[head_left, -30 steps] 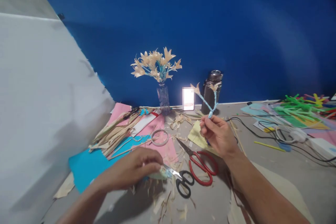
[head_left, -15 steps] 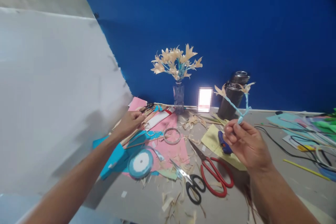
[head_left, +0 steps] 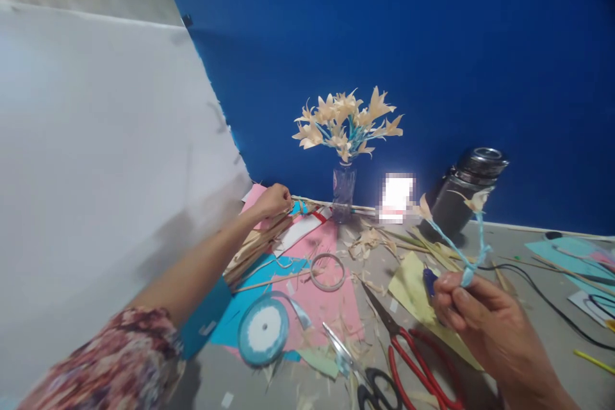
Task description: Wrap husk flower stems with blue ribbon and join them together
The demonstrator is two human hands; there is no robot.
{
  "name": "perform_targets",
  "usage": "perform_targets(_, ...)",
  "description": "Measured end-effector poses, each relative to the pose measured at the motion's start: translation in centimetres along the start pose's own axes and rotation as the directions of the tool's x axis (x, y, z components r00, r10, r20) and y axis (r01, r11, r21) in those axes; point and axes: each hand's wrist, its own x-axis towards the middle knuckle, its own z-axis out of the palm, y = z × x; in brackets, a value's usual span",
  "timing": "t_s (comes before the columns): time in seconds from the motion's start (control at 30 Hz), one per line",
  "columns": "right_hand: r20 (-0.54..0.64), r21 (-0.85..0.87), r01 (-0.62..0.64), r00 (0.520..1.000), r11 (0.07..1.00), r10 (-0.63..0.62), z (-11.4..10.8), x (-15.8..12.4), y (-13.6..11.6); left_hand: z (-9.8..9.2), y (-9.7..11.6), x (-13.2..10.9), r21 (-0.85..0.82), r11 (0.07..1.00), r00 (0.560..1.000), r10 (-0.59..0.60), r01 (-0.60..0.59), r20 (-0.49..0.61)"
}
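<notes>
My right hand [head_left: 485, 320] pinches the base of a forked flower stem [head_left: 468, 262] wrapped in light blue tape. Its two branches each end in a pale, dry-petalled flower. My left hand [head_left: 275, 202] is stretched out to the back left, fingers curled, at the far end of a bundle of brown dry strips [head_left: 254, 246]; what those fingers hold, if anything, is hidden. Between the hands, at the back, a clear bottle [head_left: 344, 195] bears a bunch of similar pale flowers [head_left: 346, 118] on blue stems.
Red-handled scissors [head_left: 418, 359] and black-handled scissors [head_left: 358, 365] lie in front. Nearby are a light blue ribbon roll [head_left: 263, 328], a tape ring [head_left: 327, 271], pink paper [head_left: 331, 307] and scattered scraps. A dark flask [head_left: 456, 198] stands behind my right hand.
My left hand has reached farther back, past the strips' far end. The right hand, still gripping the forked stem, sits lower and further right in view. The camera view has shifted.
</notes>
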Motion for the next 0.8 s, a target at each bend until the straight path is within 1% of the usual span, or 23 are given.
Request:
perform_targets(0.13, -0.01, -0.051, -0.015, 1.0, 0.999, 0.014, -0.7, 0.0, 0.5, 2.0, 0.2, 1.2, 0.073, 0.997, 0.999, -0.041, 0.038, 0.027)
perform_targets(0.2, -0.016, -0.064, -0.025, 1.0, 0.998, 0.024, -0.7, 0.0, 0.4, 2.6, 0.3, 1.6, 0.087, 0.995, 0.997, -0.049, 0.045, 0.051)
perform_targets(0.27, -0.007, -0.064, -0.022, 1.0, 0.998, 0.022, -0.5, -0.1, 0.0, 2.5, 0.3, 1.5, 0.077, 0.996, 0.996, -0.045, 0.039, 0.08)
perform_targets(0.37, 0.013, -0.05, 0.011, 1.0, 0.999, -0.01, 0.0, -0.1, -0.9, 1.2, 0.2, 0.3, 0.018, 0.999, 0.992, -0.028, 0.026, 0.126)
perform_targets(0.43, 0.009, -0.047, 0.04, 0.999, 0.998, -0.04, 0.3, -0.1, -1.4, -0.2, 0.1, -1.4, -0.042, 0.999, 0.989, -0.021, 0.027, 0.149)
perform_targets(0.5, 0.005, -0.058, 0.066, 0.998, 0.996, -0.066, 0.7, -0.2, -1.9, -1.5, 0.2, -3.8, -0.11, 0.993, 0.985, -0.017, 0.036, 0.173)
perform_targets(0.53, 0.006, -0.063, 0.078, 0.997, 0.995, -0.077, 0.8, -0.2, -2.1, -2.0, 0.2, -5.2, -0.196, 0.98, 0.983, 0.006, 0.03, 0.184)
perform_targets(0.57, 0.008, -0.065, 0.088, 0.996, 0.994, -0.088, 0.9, -0.2, -2.2, -2.4, 0.2, -6.6, -0.251, 0.967, 0.981, 0.015, 0.035, 0.195)
perform_targets(0.6, 0.012, -0.062, 0.098, 0.995, 0.993, -0.097, 1.0, -0.3, -2.3, -2.6, 0.2, -8.0, -0.268, 0.963, 0.98, 0.015, 0.04, 0.199)
perform_targets(0.67, 0.018, -0.052, 0.107, 0.994, 0.993, -0.106, 1.1, -0.3, -2.5, -2.7, -0.2, -10.8, -0.262, 0.964, 0.975, 0.022, 0.039, 0.223)
perform_targets(0.7, 0.023, -0.044, 0.111, 0.994, 0.993, -0.11, 1.1, -0.4, -2.5, -2.5, -0.5, -12.2, -0.254, 0.967, 0.977, 0.025, 0.029, 0.21)
perform_targets(0.8, 0.03, -0.029, 0.11, 0.994, 0.994, -0.109, 0.9, -0.5, -2.5, -1.6, -1.8, -15.7, -0.218, 0.974, 0.997, -0.049, 0.061, 0.063)
